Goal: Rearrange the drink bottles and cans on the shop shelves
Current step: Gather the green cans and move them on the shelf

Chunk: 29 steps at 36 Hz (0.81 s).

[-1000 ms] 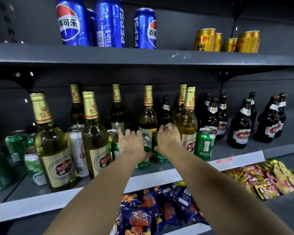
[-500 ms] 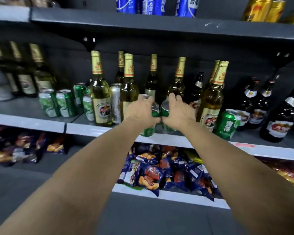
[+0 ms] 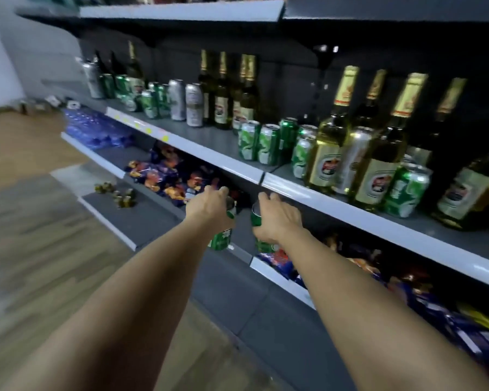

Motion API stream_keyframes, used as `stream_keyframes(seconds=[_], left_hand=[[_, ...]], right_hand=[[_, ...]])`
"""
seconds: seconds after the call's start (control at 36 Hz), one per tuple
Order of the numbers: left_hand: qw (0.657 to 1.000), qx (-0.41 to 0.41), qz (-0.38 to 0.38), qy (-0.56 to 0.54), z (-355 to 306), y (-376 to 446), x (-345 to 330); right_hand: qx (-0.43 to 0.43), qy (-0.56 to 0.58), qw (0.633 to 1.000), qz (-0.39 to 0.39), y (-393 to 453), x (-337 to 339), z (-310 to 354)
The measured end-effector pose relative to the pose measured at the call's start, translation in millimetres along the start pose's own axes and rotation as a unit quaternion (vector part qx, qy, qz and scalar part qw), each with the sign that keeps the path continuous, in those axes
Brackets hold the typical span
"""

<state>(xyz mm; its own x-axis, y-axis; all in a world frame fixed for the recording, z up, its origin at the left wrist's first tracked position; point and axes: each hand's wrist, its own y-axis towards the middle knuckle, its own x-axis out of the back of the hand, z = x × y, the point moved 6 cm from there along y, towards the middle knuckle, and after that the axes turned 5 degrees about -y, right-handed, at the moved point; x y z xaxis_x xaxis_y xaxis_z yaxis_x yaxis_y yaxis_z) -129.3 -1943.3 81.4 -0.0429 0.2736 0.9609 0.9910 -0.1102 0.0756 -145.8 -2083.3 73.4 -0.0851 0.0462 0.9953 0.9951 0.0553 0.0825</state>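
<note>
My left hand (image 3: 209, 206) grips a green can (image 3: 222, 238) from above, and my right hand (image 3: 275, 218) grips a second green can (image 3: 263, 245) the same way. Both cans hang in front of the shelf, below its white front edge (image 3: 237, 169). On the grey drinks shelf (image 3: 209, 136) stand green cans (image 3: 259, 143), silver cans (image 3: 194, 104) and gold-capped beer bottles (image 3: 326, 145). One more green can (image 3: 407, 193) stands among the bottles at the right.
Snack bags (image 3: 164, 176) lie on the lower shelf behind my hands, and more bags (image 3: 435, 306) fill it at the right. Blue packs (image 3: 93, 128) sit further left. A wooden floor (image 3: 26, 221) runs along the aisle on the left. Another shelf (image 3: 181, 11) hangs overhead.
Both hands have lifted their green cans off the drinks shelf and brought them down and out in front of it. The view has swung left along the aisle.
</note>
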Motion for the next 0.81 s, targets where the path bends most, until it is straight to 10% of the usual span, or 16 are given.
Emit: stream_keyframes(seconds=[0.42,0.81], left_hand=[[0.988,0.156,0.003,-0.009,327,46,45],[0.975,0.21,-0.04,-0.06,504,139,78]], right_hand=[[0.16,-0.002,0.987,0.028,151,-22,326],[0.238,-0.016,0.971,0.015,296,-32,494]])
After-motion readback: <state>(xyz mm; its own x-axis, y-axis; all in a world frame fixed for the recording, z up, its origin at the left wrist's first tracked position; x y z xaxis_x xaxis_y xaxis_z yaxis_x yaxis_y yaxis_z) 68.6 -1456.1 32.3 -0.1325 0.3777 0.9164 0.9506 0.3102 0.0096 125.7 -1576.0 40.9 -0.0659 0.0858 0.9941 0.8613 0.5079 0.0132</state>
